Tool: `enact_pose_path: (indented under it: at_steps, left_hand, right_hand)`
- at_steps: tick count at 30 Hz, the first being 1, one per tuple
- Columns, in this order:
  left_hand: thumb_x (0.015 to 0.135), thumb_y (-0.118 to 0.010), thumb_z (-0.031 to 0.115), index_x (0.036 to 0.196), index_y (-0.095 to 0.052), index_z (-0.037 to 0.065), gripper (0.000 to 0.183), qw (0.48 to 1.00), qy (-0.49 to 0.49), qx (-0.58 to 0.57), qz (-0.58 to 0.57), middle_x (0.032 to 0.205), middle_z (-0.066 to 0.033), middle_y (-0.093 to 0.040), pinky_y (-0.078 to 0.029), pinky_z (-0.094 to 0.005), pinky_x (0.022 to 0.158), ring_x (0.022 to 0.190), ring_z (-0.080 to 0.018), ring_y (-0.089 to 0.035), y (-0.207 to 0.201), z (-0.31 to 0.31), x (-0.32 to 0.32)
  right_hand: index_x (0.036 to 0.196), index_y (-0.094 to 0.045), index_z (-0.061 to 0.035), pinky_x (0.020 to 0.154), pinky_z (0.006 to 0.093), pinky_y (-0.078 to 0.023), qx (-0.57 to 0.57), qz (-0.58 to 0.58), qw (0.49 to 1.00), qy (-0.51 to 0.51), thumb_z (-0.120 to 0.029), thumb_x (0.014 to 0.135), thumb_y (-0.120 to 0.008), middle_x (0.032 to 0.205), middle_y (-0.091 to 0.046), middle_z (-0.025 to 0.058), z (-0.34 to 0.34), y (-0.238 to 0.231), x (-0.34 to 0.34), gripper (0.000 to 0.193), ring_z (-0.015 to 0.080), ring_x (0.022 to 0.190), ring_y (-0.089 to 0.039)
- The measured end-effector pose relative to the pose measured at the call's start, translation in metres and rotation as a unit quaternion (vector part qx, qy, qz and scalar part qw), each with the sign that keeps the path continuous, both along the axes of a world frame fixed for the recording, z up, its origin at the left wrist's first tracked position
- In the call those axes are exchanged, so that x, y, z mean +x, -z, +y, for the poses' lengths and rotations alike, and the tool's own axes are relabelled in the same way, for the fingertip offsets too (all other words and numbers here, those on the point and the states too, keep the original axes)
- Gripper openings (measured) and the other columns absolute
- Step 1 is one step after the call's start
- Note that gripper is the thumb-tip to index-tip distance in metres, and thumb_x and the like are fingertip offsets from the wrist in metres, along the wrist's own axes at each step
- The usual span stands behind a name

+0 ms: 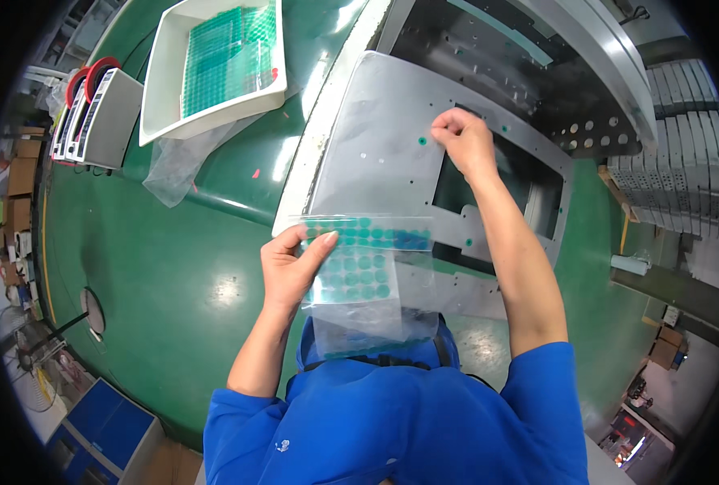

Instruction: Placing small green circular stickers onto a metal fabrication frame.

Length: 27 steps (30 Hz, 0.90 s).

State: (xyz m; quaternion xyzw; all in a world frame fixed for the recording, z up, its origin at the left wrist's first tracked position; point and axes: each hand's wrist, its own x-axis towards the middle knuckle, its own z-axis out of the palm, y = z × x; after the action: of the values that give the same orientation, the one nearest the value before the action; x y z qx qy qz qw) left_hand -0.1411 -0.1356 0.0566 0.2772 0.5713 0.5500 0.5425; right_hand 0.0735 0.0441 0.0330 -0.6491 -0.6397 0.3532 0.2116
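Observation:
My left hand (291, 263) pinches the upper left edge of a clear sheet of round green stickers (363, 259), thumb on top. The sheet hangs in front of my body, its lower part mostly bare clear film. My right hand (467, 141) is closed in a pinch over a flat grey metal panel (367, 121). What its fingertips hold, if anything, is too small to make out. Just left of those fingertips a green dot (422, 141) sits on the panel. Another green dot (469, 242) is by the panel's rectangular cutout, and one more lies near its far edge.
A white tray (151, 105) of green sticker sheets stands on the green table at the far left, beside white devices with red rings (109, 113). Perforated metal parts (675, 162) are stacked at the right. A large metal frame (618, 48) rises behind the panel.

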Motion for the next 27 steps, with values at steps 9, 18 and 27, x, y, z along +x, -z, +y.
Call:
enact_pose_path:
  at_steps: [9, 18, 27]
  left_hand:
    - [0.071, -0.066, 0.002, 0.075, -0.062, -0.001, 0.006, 0.97, 0.162, 0.134, 0.123, 0.062, -0.0001, -0.052, -0.032, -0.0196, 0.048, 0.056, -0.005, -0.044, -0.011, -0.042, 0.033]
    - [0.074, -0.065, 0.003, 0.078, -0.063, 0.0, 0.006, 0.963, 0.264, 0.036, 0.034, 0.069, -0.0001, -0.058, -0.039, -0.0186, 0.054, 0.062, -0.0047, -0.049, 0.008, -0.1, 0.099]
    - [0.074, -0.066, 0.007, 0.08, -0.064, 0.0, 0.009, 0.976, 0.209, -0.048, -0.021, 0.074, -0.0009, -0.061, -0.042, -0.0179, 0.058, 0.064, -0.0045, -0.052, 0.022, -0.131, 0.118]
  right_hand:
    - [0.082, -0.062, 0.0002, 0.068, 0.0241, -0.044, -0.043, 0.212, 0.959, -0.184, -0.002, 0.072, -0.063, 0.08, -0.06, 0.0064, -0.168, -0.082, 0.014, 0.01, 0.0128, 0.075, -0.056]
    - [0.074, -0.06, -0.0022, 0.07, 0.028, -0.044, 0.189, 0.108, 0.975, -0.042, 0.001, 0.067, -0.063, 0.079, -0.061, 0.0102, -0.28, -0.048, 0.071, 0.008, 0.0213, 0.074, -0.059]
    - [0.078, -0.058, -0.0019, 0.059, 0.0228, -0.039, 0.076, 0.101, 0.982, 0.144, -0.004, 0.074, -0.058, 0.076, -0.052, 0.0018, -0.253, 0.004, 0.134, 0.004, 0.0094, 0.063, -0.045]
